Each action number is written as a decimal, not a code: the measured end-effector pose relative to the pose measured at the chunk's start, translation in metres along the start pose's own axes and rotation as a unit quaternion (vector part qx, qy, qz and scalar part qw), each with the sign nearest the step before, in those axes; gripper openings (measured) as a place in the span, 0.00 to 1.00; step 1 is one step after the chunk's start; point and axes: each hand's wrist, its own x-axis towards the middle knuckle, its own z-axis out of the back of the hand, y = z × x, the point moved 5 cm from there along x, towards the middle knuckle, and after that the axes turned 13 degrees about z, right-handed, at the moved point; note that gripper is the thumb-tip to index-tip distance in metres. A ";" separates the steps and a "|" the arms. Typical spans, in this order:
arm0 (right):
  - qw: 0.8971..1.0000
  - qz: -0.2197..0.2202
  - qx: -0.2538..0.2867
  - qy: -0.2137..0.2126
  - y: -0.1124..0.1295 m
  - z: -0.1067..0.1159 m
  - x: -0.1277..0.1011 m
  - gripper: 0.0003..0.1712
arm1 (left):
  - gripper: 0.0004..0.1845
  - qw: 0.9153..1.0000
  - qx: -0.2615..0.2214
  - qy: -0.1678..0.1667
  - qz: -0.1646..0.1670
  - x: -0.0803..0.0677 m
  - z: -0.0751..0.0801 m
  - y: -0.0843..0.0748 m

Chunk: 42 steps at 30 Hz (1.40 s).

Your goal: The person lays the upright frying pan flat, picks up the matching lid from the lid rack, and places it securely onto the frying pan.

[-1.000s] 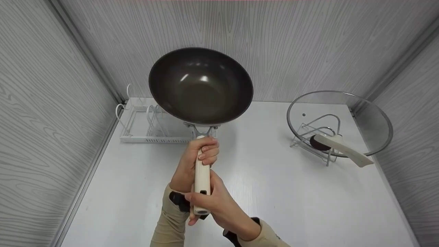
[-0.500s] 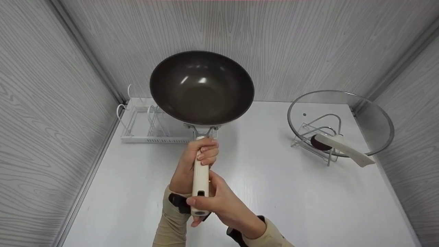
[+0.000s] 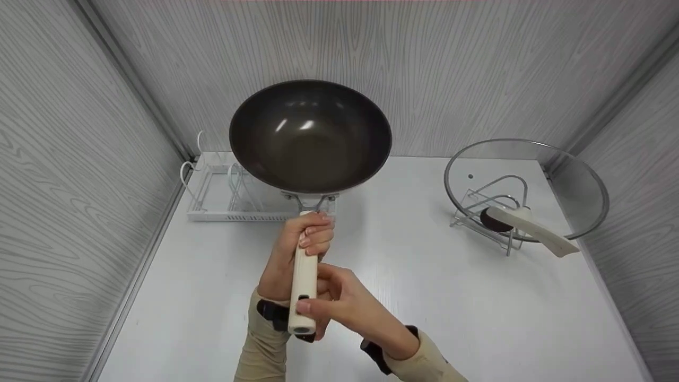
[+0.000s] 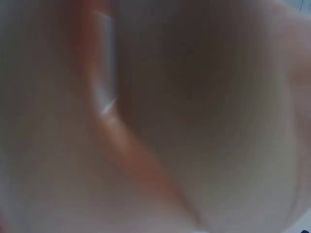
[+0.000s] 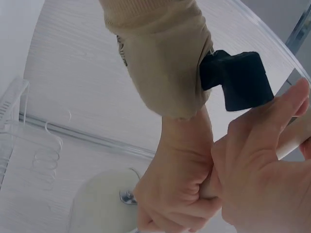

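1. Gripping the cream handle (image 3: 304,276) near its top, the left hand (image 3: 297,249) is keeping its fingers wrapped tight just below the metal bracket.
2. Lower down, the right hand (image 3: 345,305) is loosening: its fingers are now pinching only the handle's butt end, where a moment ago they wrapped it.
3. At upper centre of the head view, the dark wok (image 3: 310,137) is hanging above the white surface (image 3: 424,297), its handle swinging slightly leftward.
4. Judging by this, the left hand is taking over the load.
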 end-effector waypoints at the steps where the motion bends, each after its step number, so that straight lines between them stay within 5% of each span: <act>1: 0.999 0.013 -0.030 0.007 0.002 0.002 0.000 0.25 | 0.11 1.000 -0.002 0.004 0.002 0.000 0.000 0.000; 7: 0.976 0.113 -0.184 0.007 0.018 0.022 0.004 0.08 | 0.10 1.000 -0.009 -0.003 -0.009 -0.002 0.000 -0.001; 10: 0.947 0.182 -0.264 -0.017 0.031 0.036 0.008 0.04 | 0.10 1.000 -0.011 -0.004 -0.009 -0.003 0.001 -0.002; 13: 0.901 0.250 -0.351 -0.048 0.047 0.054 0.014 0.04 | 0.10 1.000 -0.015 0.008 0.002 -0.002 0.001 -0.003; 21: 0.736 0.375 -0.541 -0.157 0.086 0.115 0.037 0.06 | 0.14 0.993 -0.035 0.096 0.060 0.000 -0.001 -0.005; 23: 0.704 0.375 -0.575 -0.180 0.092 0.132 0.044 0.07 | 0.15 0.991 -0.034 0.107 0.071 0.001 -0.001 -0.004; 25: 0.685 0.365 -0.601 -0.192 0.098 0.151 0.053 0.08 | 0.17 0.989 -0.036 0.117 0.081 0.001 -0.002 -0.004; 27: 0.684 0.348 -0.612 -0.193 0.101 0.172 0.062 0.11 | 0.20 0.987 -0.039 0.126 0.096 0.002 -0.003 -0.004; 34: 0.722 0.256 -0.623 -0.160 0.098 0.239 0.087 0.22 | 0.22 0.983 -0.032 0.135 0.119 0.004 -0.006 -0.002; 42: 0.717 0.120 -0.671 -0.145 0.081 0.280 0.105 0.28 | 0.20 0.987 -0.033 0.117 0.107 0.004 -0.005 -0.002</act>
